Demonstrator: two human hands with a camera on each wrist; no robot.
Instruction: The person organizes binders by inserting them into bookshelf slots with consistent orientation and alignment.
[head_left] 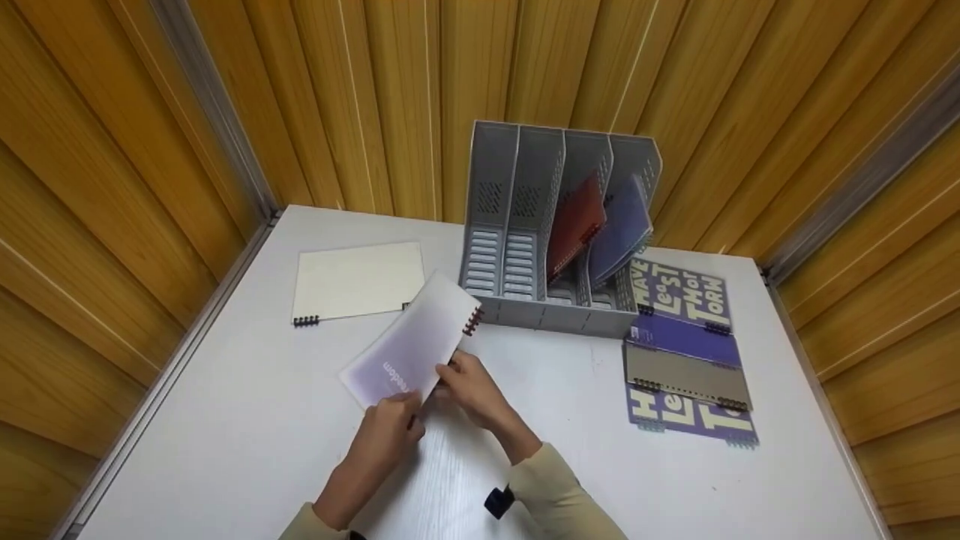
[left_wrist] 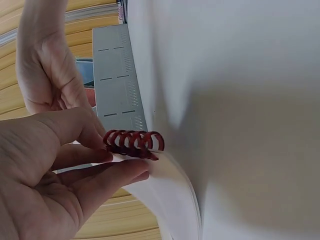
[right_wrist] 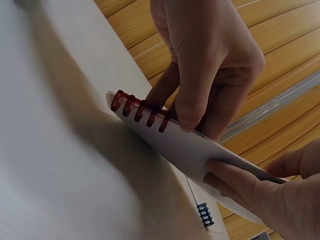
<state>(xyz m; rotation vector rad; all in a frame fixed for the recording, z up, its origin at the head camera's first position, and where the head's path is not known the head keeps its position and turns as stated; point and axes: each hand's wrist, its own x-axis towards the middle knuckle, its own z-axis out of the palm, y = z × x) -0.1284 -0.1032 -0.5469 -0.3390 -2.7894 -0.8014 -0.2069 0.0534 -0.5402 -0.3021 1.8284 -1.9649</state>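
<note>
A spiral notebook (head_left: 416, 326) with a pale purple-to-white cover and red rings is held tilted above the white table, in front of a grey file rack (head_left: 562, 319). My left hand (head_left: 386, 427) pinches its near end, beside red rings (left_wrist: 132, 142) that show in the left wrist view. Farther along the same bound edge, my right hand (head_left: 476, 390) grips the notebook between thumb and fingers. In the right wrist view the right hand (right_wrist: 280, 200) is at lower right, and the left hand (right_wrist: 210, 60) comes down from the top. The notebook's underside is hidden in the head view.
The rack's two right compartments hold a red notebook (head_left: 576, 229) and a blue-purple notebook (head_left: 621, 229). A cream notebook (head_left: 358, 279) with black rings lies at the left. Several overlapping notebooks (head_left: 686, 367) lie at the right. Wood-look walls (head_left: 397, 90) border the table (head_left: 225, 420).
</note>
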